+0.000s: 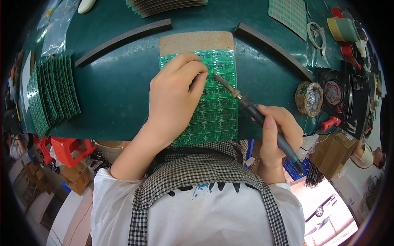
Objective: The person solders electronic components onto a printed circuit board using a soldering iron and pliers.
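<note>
A green circuit board panel (213, 117), divided into many small repeated sections, lies in front of me on a brown backing board (197, 41) that shows past its far edge. My right hand (281, 131) grips a soldering iron (250, 107) by its dark handle. The iron's tip points up and left, at the upper middle of the panel; whether it touches cannot be told. Over the panel's left side, my left hand (172, 94) is closed in a pinch, its fingertips just left of the tip. Whatever those fingers hold is hidden.
Two dark bars (123, 42) (273, 51) slant on the green table beyond the panel. Stacked circuit boards (53, 92) stand at left, more (166, 6) at the back. At right are a taped round container (308, 99), a black fan (334, 92) and a cable coil (316, 36).
</note>
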